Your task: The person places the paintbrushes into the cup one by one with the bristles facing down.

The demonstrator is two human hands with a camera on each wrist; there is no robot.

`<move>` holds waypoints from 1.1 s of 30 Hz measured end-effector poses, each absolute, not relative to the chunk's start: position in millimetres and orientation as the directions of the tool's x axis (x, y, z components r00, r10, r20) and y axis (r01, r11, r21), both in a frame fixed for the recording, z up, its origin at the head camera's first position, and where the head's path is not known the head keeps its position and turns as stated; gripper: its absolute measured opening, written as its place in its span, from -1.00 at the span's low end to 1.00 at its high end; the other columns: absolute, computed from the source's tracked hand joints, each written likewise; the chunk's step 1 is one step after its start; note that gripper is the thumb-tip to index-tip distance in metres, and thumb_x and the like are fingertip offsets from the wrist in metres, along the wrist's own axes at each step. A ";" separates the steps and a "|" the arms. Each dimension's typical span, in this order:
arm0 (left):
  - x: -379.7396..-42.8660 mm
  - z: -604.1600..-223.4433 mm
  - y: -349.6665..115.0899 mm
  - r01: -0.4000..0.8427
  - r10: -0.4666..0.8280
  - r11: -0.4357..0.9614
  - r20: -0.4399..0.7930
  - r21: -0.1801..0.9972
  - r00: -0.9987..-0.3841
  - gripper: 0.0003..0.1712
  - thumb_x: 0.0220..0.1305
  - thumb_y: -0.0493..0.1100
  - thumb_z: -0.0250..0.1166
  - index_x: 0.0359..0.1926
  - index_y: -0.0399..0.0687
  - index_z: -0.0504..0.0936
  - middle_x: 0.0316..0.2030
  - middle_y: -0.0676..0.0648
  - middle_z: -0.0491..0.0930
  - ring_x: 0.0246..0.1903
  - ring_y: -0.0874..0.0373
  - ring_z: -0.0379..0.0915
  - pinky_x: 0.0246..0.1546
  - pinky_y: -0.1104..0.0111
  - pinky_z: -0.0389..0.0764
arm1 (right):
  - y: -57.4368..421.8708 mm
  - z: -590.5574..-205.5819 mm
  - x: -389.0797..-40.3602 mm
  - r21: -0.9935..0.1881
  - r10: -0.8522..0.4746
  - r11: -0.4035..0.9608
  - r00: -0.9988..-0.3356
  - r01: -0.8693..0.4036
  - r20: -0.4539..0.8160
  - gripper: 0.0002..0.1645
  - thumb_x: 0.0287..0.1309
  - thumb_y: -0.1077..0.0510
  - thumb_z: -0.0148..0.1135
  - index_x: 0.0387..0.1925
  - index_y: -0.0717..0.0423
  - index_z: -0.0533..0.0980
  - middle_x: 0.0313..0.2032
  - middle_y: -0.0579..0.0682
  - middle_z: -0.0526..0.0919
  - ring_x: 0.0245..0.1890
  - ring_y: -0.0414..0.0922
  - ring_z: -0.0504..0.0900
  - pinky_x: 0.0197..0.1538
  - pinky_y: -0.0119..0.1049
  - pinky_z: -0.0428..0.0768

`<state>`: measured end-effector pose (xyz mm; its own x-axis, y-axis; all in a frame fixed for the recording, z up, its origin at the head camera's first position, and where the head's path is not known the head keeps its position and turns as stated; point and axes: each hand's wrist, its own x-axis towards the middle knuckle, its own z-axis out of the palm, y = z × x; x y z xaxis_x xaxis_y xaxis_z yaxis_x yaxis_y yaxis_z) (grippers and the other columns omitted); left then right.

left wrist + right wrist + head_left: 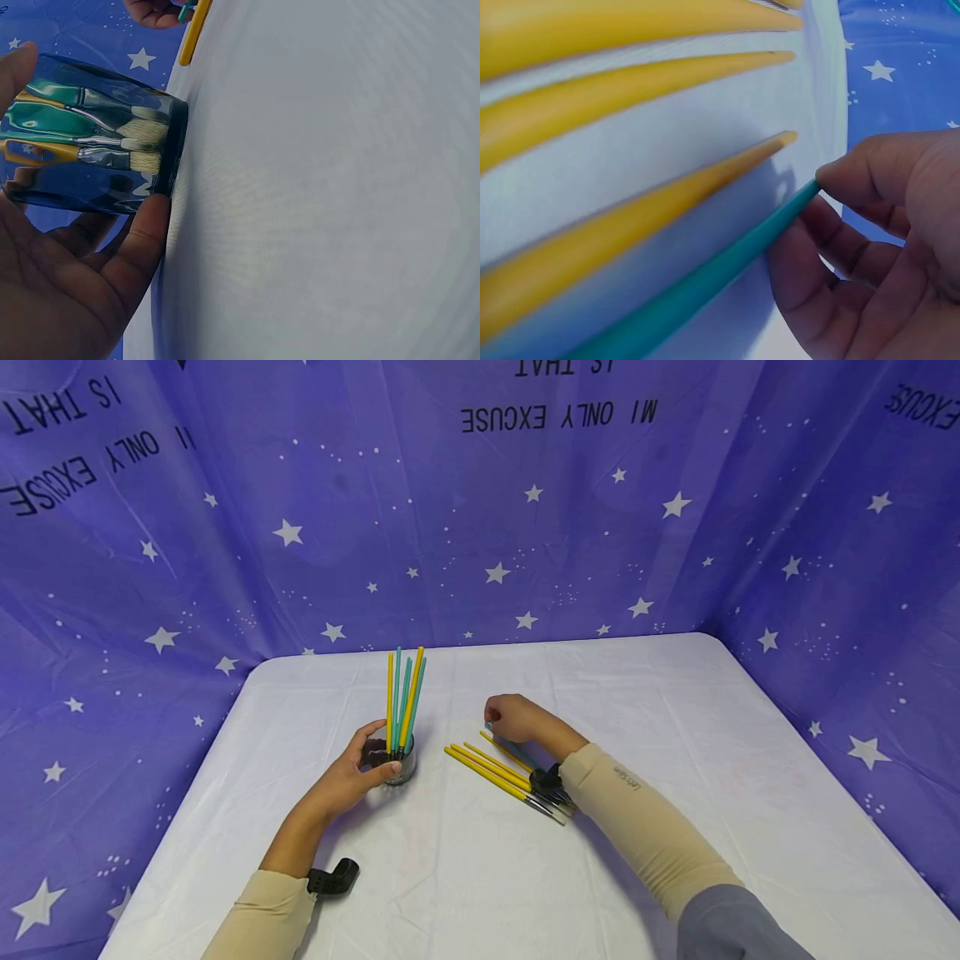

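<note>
My left hand (348, 777) holds a clear glass cup (90, 191) standing on the table, fingers and thumb curled round its sides. Several yellow and teal paintbrushes (407, 702) stand in it with handles up; their bristles (146, 135) show through the glass near its base. To the right, my right hand (513, 718) pinches the tapered handle end of a teal paintbrush (727, 262) between thumb and fingers. Beside it several yellow paintbrushes (487, 770) lie side by side on the table, bristles toward me. My right wrist and its camera hide part of the bristle ends.
A white cloth (465, 893) covers the table. Purple curtains (450, 510) with white stars and printed letters hang behind it and at both sides. A black wrist camera (335, 877) juts from my left wrist, close over the cloth.
</note>
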<state>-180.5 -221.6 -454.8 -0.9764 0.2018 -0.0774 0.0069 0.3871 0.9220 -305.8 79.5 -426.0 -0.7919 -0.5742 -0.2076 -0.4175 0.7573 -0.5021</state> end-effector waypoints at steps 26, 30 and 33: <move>-180.2 -454.1 -221.1 0.020 0.203 0.375 -0.061 0.927 -0.977 -0.06 0.28 0.02 0.38 0.51 0.20 0.02 0.30 -0.28 0.34 0.32 -0.20 0.24 0.33 -0.23 -0.03 | 88.4 -375.7 -306.9 -0.754 -0.543 0.581 -0.836 -0.305 -0.081 -0.83 0.38 0.28 0.02 -0.05 0.13 0.46 -0.24 0.07 0.52 -0.39 -0.03 0.55 -0.30 -0.18 0.63; -180.3 -454.9 -221.0 0.016 0.204 0.376 -0.066 0.927 -0.977 -0.06 0.28 0.02 0.38 0.51 0.21 0.01 0.31 -0.28 0.33 0.33 -0.20 0.23 0.33 -0.24 -0.05 | 87.8 -372.2 -304.1 -0.827 -0.528 0.498 -0.848 -0.259 -0.052 -0.86 0.42 0.28 0.02 -0.06 0.13 0.45 -0.21 0.08 0.51 -0.31 0.01 0.57 -0.24 -0.06 0.65; -180.0 -455.0 -220.7 0.015 0.204 0.374 -0.066 0.927 -0.977 -0.06 0.28 0.02 0.38 0.51 0.21 0.01 0.31 -0.28 0.33 0.32 -0.20 0.23 0.33 -0.23 -0.05 | 86.7 -369.5 -301.6 -0.872 -0.516 0.431 -0.856 -0.232 -0.027 -0.88 0.43 0.26 0.04 -0.05 0.15 0.44 -0.20 0.10 0.50 -0.30 0.02 0.58 -0.25 -0.07 0.65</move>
<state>-180.0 -220.7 -455.0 -0.9767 0.2041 -0.0664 0.0151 0.3741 0.9273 -301.6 86.7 -369.5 -0.8559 -0.5163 -0.0273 -0.2320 0.4307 -0.8722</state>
